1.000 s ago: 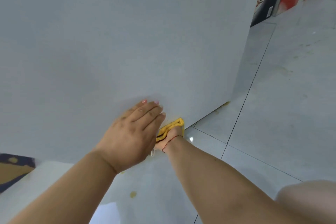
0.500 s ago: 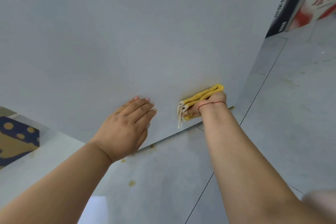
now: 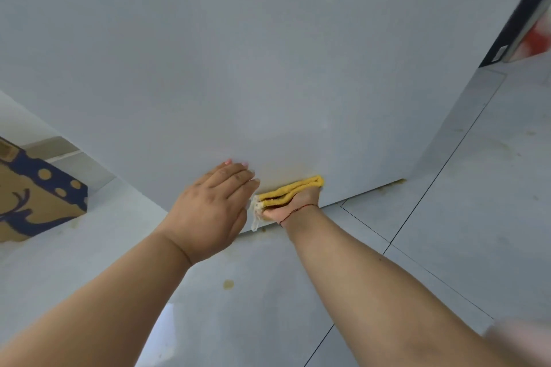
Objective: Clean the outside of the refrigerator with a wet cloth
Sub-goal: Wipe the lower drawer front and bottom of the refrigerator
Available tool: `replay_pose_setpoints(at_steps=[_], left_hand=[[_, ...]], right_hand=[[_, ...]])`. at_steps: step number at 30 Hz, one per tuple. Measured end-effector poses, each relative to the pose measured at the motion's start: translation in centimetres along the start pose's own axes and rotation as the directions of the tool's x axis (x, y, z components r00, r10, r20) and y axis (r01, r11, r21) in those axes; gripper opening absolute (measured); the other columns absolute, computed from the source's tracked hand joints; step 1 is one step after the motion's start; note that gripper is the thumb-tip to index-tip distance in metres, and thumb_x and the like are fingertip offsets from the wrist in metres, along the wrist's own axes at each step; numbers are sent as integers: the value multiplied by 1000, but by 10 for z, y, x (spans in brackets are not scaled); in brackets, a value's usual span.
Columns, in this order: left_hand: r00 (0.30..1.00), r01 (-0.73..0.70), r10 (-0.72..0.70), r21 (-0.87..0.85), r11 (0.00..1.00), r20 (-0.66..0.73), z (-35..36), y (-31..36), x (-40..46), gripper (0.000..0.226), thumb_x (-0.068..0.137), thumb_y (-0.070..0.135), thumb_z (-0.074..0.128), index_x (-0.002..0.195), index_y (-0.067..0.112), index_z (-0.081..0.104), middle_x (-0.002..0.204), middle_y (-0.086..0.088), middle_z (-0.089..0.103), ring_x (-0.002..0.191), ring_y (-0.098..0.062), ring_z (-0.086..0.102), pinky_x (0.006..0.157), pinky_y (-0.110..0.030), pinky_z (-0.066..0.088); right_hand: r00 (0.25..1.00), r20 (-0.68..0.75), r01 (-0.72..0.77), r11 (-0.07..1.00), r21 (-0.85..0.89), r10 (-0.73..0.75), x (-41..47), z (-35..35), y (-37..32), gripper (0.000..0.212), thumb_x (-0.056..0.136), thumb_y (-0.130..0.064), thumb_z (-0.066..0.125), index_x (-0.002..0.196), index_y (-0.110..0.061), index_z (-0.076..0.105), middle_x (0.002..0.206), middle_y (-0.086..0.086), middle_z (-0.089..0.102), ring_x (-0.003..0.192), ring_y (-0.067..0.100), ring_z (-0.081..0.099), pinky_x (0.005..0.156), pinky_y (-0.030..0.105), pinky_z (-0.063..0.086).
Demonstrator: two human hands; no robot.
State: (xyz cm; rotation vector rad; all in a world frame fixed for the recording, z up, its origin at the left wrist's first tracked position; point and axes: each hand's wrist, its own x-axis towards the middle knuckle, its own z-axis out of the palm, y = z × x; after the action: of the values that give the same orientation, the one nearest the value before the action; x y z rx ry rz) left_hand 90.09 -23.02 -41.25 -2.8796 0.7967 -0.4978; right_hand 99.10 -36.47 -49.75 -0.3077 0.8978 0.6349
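refrigerator (image 3: 268, 53): its pale grey side panel fills most of the view, with its bottom edge running just above the tiled floor (image 3: 477, 217) from lower left up to the right. the left hand (image 3: 213, 208) lies flat on the panel near that bottom edge, fingers straight and close together, pointing up and to the right, holding nothing. just to its right, the right hand (image 3: 293, 204) presses a folded yellow cloth (image 3: 290, 189) against the panel, low down, almost at the bottom edge. only the heel of this hand and the wrist show, with a thin red string (image 3: 293, 211) round the wrist; the fingers are hidden behind the cloth, so whether they are curled or flat on it cannot be told. the cloth is folded into a long narrow pad, and its layered edges face the camera. its long axis runs roughly along the refrigerator's bottom edge, rising slightly toward the right. a whitish frayed end hangs down at its left, close beside the left hand's little finger. on the floor at far left stands a brown and dark blue cardboard box (image 3: 32, 197), and a small yellowish stain (image 3: 228, 284) sits on a tile between the two forearms.
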Motion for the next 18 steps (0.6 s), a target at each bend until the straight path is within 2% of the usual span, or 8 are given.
replay_pose_setpoints(at_steps=[2,4,6,10,12,15,18], left_hand=[[1000,14,-14,6,1000,23,1,-2,-11,39,92,19,41,114,3,69,118,-12,68,117,-31,61,112,-40,33],[999,36,-36,14,999,39,1,-6,-21,40,92,20,40,112,4,70,116,-11,69,116,-30,62,111,-38,34],[996,79,-80,4,997,35,1,-9,-30,41,94,22,38,111,3,70,113,-11,70,113,-30,63,107,-35,37],[976,219,-219,-64,974,16,5,-6,-44,41,92,24,38,106,6,72,104,-7,71,99,-29,67,83,-35,56],[953,301,-303,-135,944,11,9,-1,-49,39,91,25,39,105,7,71,99,-5,71,91,-29,68,73,-35,59],[875,464,-484,-269,844,-10,20,8,-53,42,92,30,36,102,9,71,96,-5,70,84,-30,67,68,-34,55],[684,681,-724,-428,593,86,23,20,-50,58,88,47,26,97,10,69,96,-5,67,85,-29,62,71,-36,51]], right_hand=[[998,9,-65,997,-45,66,14,-3,15,64,75,-62,33,114,-21,63,113,15,63,93,33,54,84,44,38],[994,62,-86,995,-55,89,2,1,26,63,82,-57,29,123,-21,61,119,17,61,102,35,55,84,51,41],[982,153,-104,994,-41,109,-3,1,25,58,87,-48,27,123,-18,61,121,17,60,104,37,55,83,54,42],[927,345,-122,988,-90,145,-26,4,23,61,88,-50,33,132,-13,55,136,22,51,125,44,44,103,61,29],[915,383,-90,990,-110,126,-43,7,20,63,90,-49,36,134,-7,51,141,27,43,131,45,38,106,61,28],[924,377,-32,996,-81,60,-61,6,17,60,88,-42,40,138,-10,49,139,25,47,125,42,46,94,59,38],[941,334,-35,998,-50,50,-76,-1,17,55,86,-51,47,123,-13,63,122,22,62,114,39,56,102,58,36]])
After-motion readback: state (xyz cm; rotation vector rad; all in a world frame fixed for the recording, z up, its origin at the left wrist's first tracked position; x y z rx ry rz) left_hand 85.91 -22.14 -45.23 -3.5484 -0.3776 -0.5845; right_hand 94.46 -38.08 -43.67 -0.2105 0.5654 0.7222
